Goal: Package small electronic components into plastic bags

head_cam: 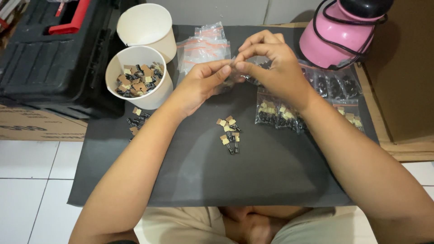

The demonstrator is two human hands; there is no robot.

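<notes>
My left hand (201, 83) and my right hand (271, 63) meet over the black mat (199, 176), both pinching a small clear zip bag (233, 63) between the fingertips. The bag is mostly hidden by my fingers. Below my hands lies a small pile of black components with tan tabs (229, 133). To the right sit filled zip bags (275, 113) of the same parts. A stack of empty clear zip bags (203, 45) lies just behind my left hand.
A white paper cup (156, 97) holds many components; a second, empty cup (147, 25) stands behind it. A few loose parts (137, 121) lie by the cup. A black toolbox (45, 54) is at left, a pink appliance (337, 34) at right, white floor tiles below.
</notes>
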